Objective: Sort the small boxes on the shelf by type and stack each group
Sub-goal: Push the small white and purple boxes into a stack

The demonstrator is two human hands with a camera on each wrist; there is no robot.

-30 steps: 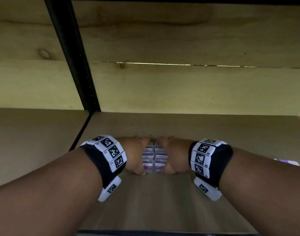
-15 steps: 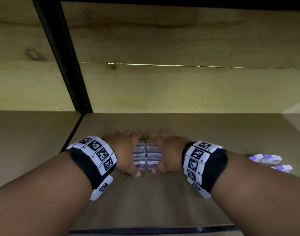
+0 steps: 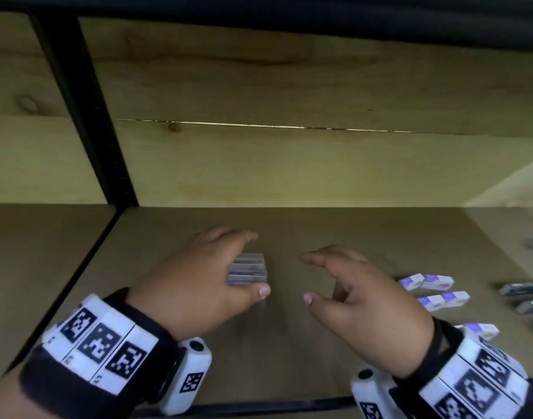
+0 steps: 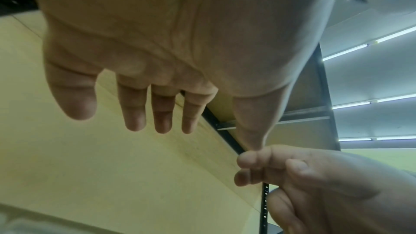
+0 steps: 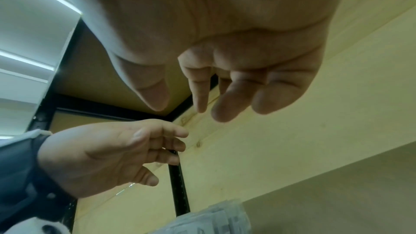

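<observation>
Shelf (image 3: 334,343) of smooth pale board carries everything, with rough knotted planks behind it. My left hand (image 3: 198,276) sits with spread, nearly straight fingers over the stack (image 3: 249,272) of small boxes, thumb beside its near edge; I cannot tell whether I am touching it, and the left wrist view shows my fingers apart and holding nothing. My right hand (image 3: 359,294) hangs loose just right of the stack, apart from it, fingers gently curled and holding nothing. The stack is a blurred grey block of thin layers, squared up. Well to the right of my right hand lie loose white boxes (image 3: 428,282) with purple ends, flat and oblong. Beyond them are grey boxes (image 3: 519,290), too blurred to tell more.
</observation>
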